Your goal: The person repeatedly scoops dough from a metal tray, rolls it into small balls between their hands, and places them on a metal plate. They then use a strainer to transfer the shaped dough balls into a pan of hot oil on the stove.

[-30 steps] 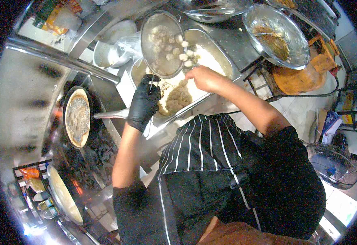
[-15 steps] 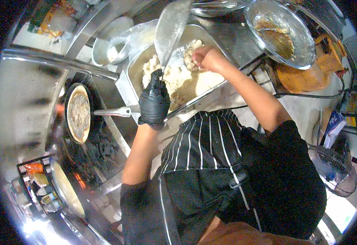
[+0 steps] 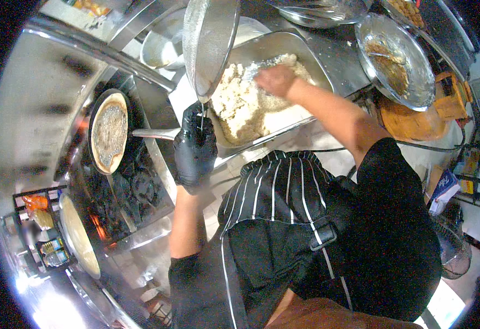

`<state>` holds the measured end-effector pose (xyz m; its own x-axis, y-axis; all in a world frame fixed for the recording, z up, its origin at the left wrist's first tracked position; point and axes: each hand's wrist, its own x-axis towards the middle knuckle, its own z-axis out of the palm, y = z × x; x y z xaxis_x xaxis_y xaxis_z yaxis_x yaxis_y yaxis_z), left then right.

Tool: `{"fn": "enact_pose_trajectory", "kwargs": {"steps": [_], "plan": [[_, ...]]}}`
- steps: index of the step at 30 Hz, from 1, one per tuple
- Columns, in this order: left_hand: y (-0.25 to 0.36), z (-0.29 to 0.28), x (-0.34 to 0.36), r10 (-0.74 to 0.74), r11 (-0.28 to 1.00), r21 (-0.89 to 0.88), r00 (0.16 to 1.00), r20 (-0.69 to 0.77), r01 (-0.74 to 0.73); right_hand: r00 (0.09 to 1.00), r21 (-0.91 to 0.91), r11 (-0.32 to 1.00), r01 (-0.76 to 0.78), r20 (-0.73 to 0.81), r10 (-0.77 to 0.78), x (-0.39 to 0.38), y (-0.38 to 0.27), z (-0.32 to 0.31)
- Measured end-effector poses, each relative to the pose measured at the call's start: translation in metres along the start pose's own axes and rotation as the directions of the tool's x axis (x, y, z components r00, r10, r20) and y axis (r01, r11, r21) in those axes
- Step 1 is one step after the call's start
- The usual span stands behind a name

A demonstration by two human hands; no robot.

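My left hand (image 3: 195,145), in a black glove, grips the handle of a mesh strainer (image 3: 208,41), which is tilted on its side above the left end of a steel tray (image 3: 320,71). Pale, crumbly flour or breading (image 3: 234,104) is heaped in that tray, with small lumps toward the back. Inside the tray, my bare right hand (image 3: 275,82) reaches into the back of the heap; its fingertips are blurred and partly hidden, so what they hold cannot be made out.
A pan (image 3: 108,134) with cooking batter sits on the stove at left, handle toward the tray; another pan (image 3: 81,238) is below it. A bowl of brown mixture (image 3: 391,77) stands at right, above a wooden object (image 3: 407,126). A wire fan (image 3: 454,252) is at lower right.
The strainer, earlier holding pale pieces over the tray, has been tipped sideways and no pieces show in it now. My right hand has moved from beside it into the heap.
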<state>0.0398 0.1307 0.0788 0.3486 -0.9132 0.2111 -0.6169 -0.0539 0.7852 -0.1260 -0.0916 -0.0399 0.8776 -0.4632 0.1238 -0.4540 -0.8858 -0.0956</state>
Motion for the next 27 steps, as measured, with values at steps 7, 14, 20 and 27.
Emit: {"fn": "enact_pose_trajectory", "kwargs": {"steps": [7,14,20,27], "plan": [[-0.013,-0.038,-0.034,-0.257,0.791,-0.589,0.964,-0.073,0.167,0.948,0.053,0.958,-0.281,-0.142,0.285,0.017,0.022,-0.061],[-0.062,-0.101,-0.065,-0.215,0.886,-0.464,0.903,-0.371,0.021,0.905,0.522,0.764,-0.380,0.037,0.424,-0.030,-0.025,-0.056],[-0.129,-0.253,-0.076,-0.161,0.935,0.228,0.897,-0.412,0.272,0.719,0.837,0.410,-0.363,-0.028,0.694,-0.062,-0.038,-0.073],[-0.347,-0.365,-0.041,-0.378,0.465,0.599,0.758,-0.532,0.652,0.586,0.753,0.531,-0.389,-0.243,0.773,-0.083,-0.022,-0.040]]}}
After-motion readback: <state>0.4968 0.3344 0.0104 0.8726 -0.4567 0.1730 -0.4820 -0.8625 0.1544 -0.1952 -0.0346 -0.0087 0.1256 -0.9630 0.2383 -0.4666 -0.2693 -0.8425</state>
